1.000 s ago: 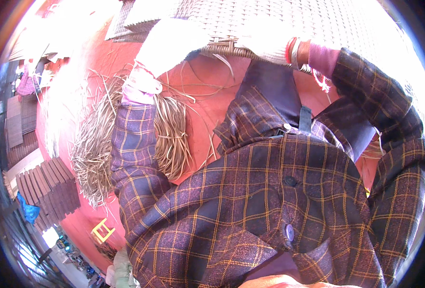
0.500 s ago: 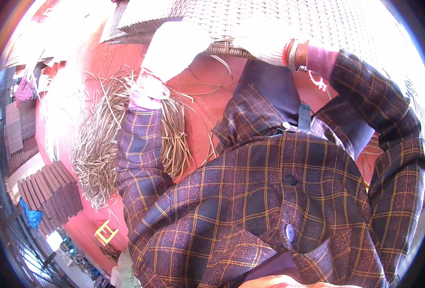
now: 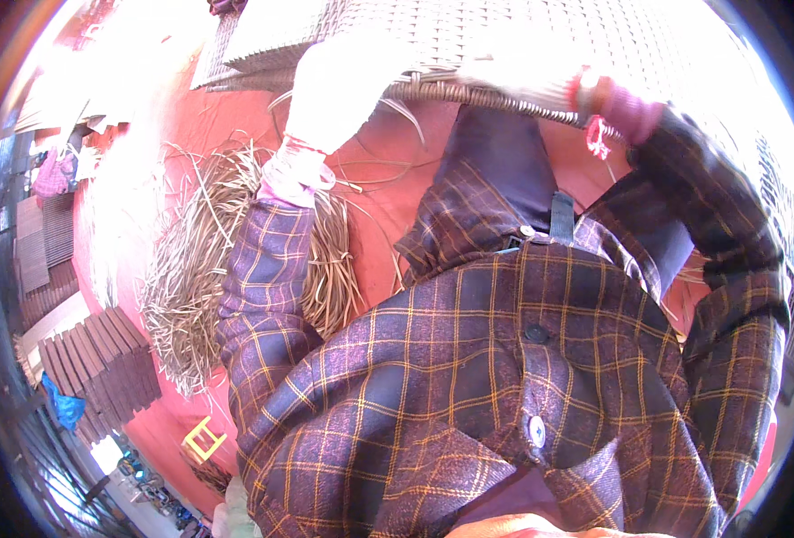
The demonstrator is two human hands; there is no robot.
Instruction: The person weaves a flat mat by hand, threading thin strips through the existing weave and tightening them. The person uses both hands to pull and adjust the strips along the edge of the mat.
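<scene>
While glare washes out most of the upper frame, both hands at the near edge of a large woven mat [image 3: 540, 36], a pale cane panel spread flat across the top of the view and running off toward the right rim. Left hand [image 3: 347, 85] at the mat's bound border, overexposed to a white shape, so cannot tell whether fingers are spread, pressed together or pinching a strand. Right hand [image 3: 522, 76] resting on the thick twisted rim [image 3: 468, 94] of the same mat, likewise bleached by sun; finger state impossible to read. Red bangles [image 3: 594, 94] and a pink cuff on the right wrist, a pale pink cuff at the left wrist. Plaid purple-and-orange shirt sleeves reaching up from the lower edge, shirt front filling the bottom centre. Beneath the arms, red floor [image 3: 397, 206], with a few loose strands curling across it just below the mat's edge. Heap of dry straw-coloured cane strips [image 3: 190, 287] lying on the floor to the left, touching or passing under the left forearm. Further left and well apart, a stack of dark brown slatted boards [image 3: 101, 363]. Small yellow stool [image 3: 201, 438] near the lower left, below the heap. Blue cloth [image 3: 65, 408] beside the boards at the rim.
</scene>
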